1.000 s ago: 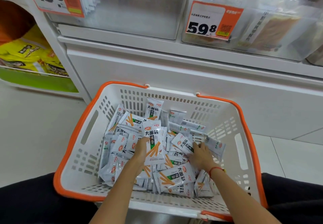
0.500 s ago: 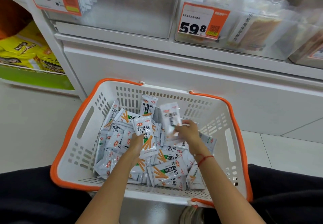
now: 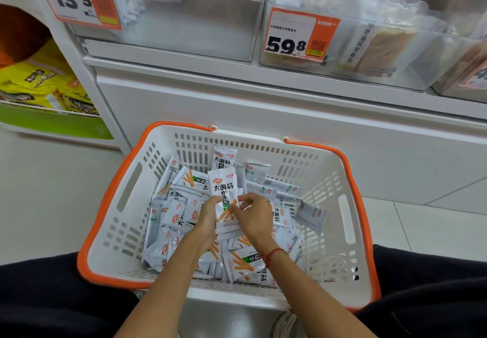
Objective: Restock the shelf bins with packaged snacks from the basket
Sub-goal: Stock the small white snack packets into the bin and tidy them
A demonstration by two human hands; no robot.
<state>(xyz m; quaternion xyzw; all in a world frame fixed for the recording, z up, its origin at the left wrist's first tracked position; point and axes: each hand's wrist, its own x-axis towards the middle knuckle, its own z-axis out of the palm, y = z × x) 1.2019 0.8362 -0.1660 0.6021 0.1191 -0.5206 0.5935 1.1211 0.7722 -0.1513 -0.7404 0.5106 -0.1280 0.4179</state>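
Snack packet [image 3: 224, 200] upright above the basket [image 3: 126, 192]; left hand [image 3: 208, 216] and right hand [image 3: 257, 216] fingers pinch it.

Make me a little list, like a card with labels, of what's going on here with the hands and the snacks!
Place: shop aisle, at a white shelf
Basket: white with an orange rim, holding many loose snack packets
Left hand: holds an upright stack of packets
Right hand: fingers pinch the same stack
Bin above: clear bin by the 13.5 price tag, mostly unfilled
Neighbour bin: 59.8 tag, holds other packs
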